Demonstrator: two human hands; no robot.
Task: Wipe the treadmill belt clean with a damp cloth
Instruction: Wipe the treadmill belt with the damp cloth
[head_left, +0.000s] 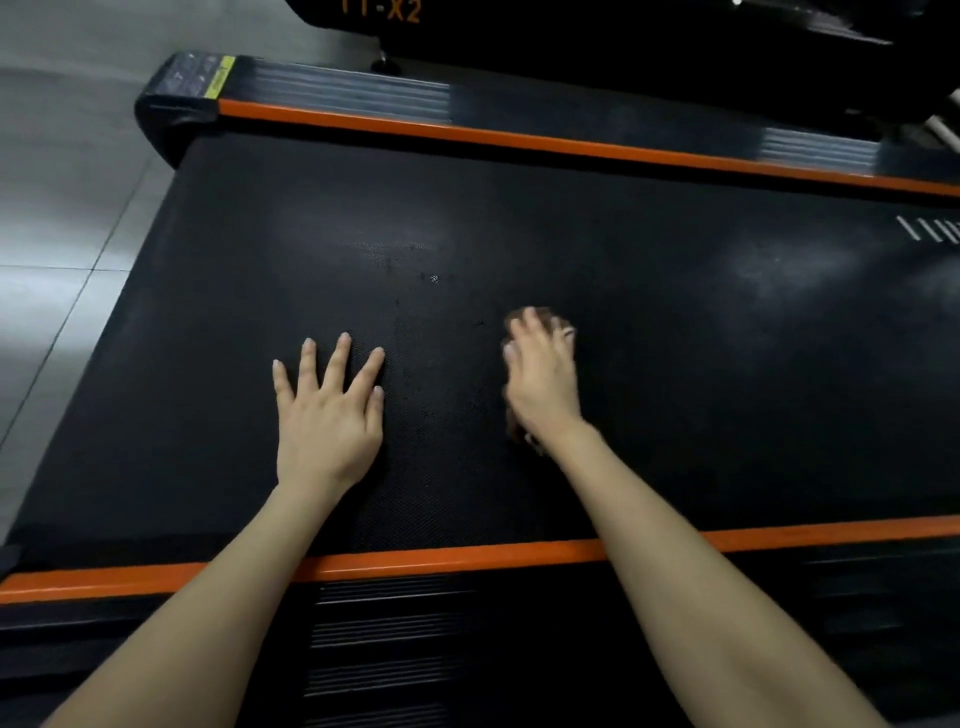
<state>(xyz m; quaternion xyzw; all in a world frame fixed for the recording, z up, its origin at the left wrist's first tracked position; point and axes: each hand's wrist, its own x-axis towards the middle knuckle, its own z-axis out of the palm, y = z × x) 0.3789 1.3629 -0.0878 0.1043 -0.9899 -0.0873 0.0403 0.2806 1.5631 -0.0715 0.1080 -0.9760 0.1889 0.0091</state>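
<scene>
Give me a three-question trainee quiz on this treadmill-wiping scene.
1. True or false: the left hand lies flat on the belt with its fingers spread.
2. Where is the brown cloth? A. Under the right hand, on the belt. B. Under the left hand. C. On the floor tiles.
3. Fill in: the strips along both long edges of the belt are coloured ____.

Key: 1 true; 2 A; 3 orange.
</scene>
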